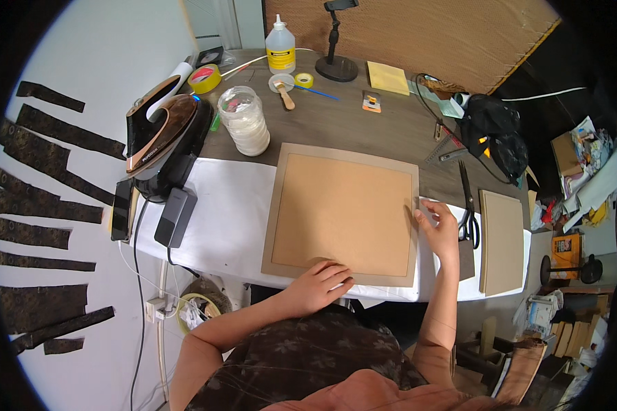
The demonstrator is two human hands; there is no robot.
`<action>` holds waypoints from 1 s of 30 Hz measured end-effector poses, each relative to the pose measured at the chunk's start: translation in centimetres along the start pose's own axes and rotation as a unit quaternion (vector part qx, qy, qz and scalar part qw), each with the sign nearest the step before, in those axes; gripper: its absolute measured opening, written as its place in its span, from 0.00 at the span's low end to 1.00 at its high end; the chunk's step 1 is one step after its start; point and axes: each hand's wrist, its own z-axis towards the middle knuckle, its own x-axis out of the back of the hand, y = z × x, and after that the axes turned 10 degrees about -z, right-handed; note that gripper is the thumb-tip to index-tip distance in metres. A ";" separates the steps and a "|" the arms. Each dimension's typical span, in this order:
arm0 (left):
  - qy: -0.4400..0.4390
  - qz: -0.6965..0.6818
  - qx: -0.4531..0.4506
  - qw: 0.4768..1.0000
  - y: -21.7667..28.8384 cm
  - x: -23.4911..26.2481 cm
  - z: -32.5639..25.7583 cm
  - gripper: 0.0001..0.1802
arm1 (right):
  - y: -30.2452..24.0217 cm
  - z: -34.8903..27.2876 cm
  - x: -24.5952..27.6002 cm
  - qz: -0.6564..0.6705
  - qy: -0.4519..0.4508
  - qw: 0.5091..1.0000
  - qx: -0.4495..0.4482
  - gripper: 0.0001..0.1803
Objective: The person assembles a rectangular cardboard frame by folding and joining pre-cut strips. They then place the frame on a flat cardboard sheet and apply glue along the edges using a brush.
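Note:
In front of me a square beige board (343,219) lies flat, a tan panel inside its greyish-brown border. My left hand (325,282) rests on its near edge with the fingers laid over the border, holding nothing. At the right edge is my right hand (440,227), thumb and fingers apart, the thumb touching the border. Black-handled scissors (470,222) lie just right of that hand, blades pointing away. Beneath the board spreads a white sheet (219,233).
A steam iron (164,130) stands on its base at the left. Behind the board are a jar of white paste (245,127), a brush (284,96), a clear bottle (280,51) and a phone stand (336,65). Stacked boards (504,240) lie right. Dark fabric strips (34,301) hang on the left wall.

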 end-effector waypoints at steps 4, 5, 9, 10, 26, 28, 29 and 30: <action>-0.017 0.010 -0.017 1.000 1.3 0.6 0.0 0.24 | 0.5 -1.9 0.0 0.040 0.022 0.999 -0.021 0.17; -0.032 0.026 -0.023 0.999 1.8 1.5 0.5 0.25 | 0.8 -2.3 0.0 0.055 0.039 0.998 -0.003 0.17; 0.085 0.165 -0.094 0.978 5.1 8.6 3.4 0.22 | 2.0 -2.7 0.6 0.181 0.112 0.977 -0.032 0.12; 0.118 0.198 -0.097 0.968 6.0 11.0 4.2 0.19 | 2.3 -2.8 0.9 0.214 0.128 0.968 -0.039 0.11; 0.169 0.075 0.130 0.974 -13.9 10.6 12.3 0.15 | -3.7 4.9 4.2 0.175 0.160 0.970 0.052 0.10; 0.199 0.003 0.123 0.972 -14.5 9.2 10.2 0.16 | -7.6 8.2 2.2 0.108 0.114 0.974 0.163 0.10; 0.205 -0.031 0.123 0.970 -14.4 8.8 9.1 0.16 | -9.9 10.0 0.5 0.116 0.088 0.963 0.227 0.10; 0.224 -0.033 0.138 0.964 -14.2 8.9 8.1 0.15 | -12.3 11.5 -1.9 0.155 0.047 0.955 0.249 0.10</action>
